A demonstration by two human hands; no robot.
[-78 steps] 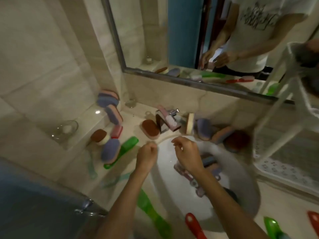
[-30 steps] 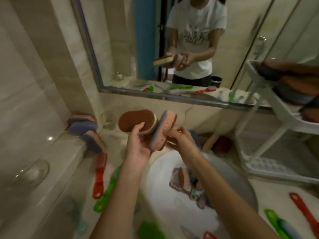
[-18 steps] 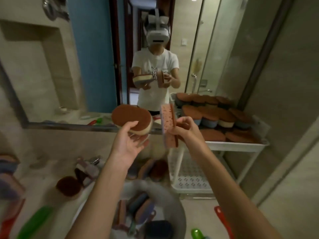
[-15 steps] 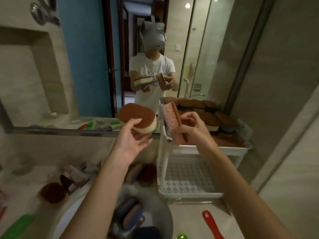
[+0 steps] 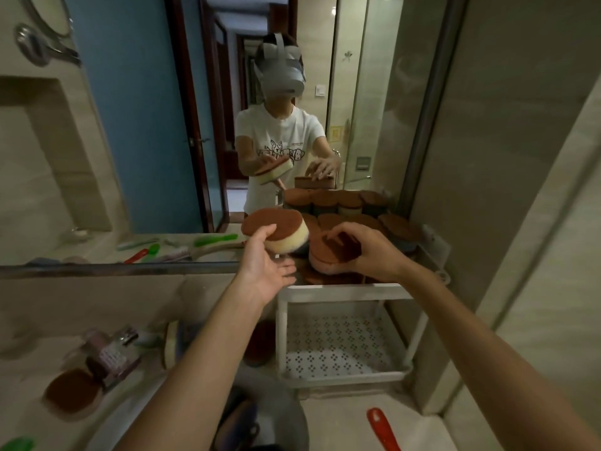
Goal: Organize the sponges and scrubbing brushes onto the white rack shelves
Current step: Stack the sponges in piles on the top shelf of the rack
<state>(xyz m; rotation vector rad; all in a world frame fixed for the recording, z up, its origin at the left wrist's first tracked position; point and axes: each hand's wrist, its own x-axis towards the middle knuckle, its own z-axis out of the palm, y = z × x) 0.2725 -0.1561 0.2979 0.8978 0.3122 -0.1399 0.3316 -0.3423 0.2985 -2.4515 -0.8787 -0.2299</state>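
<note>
While the left hand (image 5: 265,266) cups an oval sponge (image 5: 276,234), brown scouring top over pale yellow foam, at frame centre, the right hand (image 5: 367,252) presses a pink-bodied sponge (image 5: 328,255) onto the rack (image 5: 344,292) top shelf among other brown-topped sponges (image 5: 357,206). Below, the perforated white shelf (image 5: 338,340) sits bare; a red brush handle (image 5: 382,428) lies on the counter (image 5: 341,421).

A large wall mirror (image 5: 146,131) hangs above the table (image 5: 344,421). Below the mirror's lower edge, at the left, a small glass bottle (image 5: 112,351) lies tipped on the table. Right of the mirror stands a beige tiled wall (image 5: 507,141).
</note>
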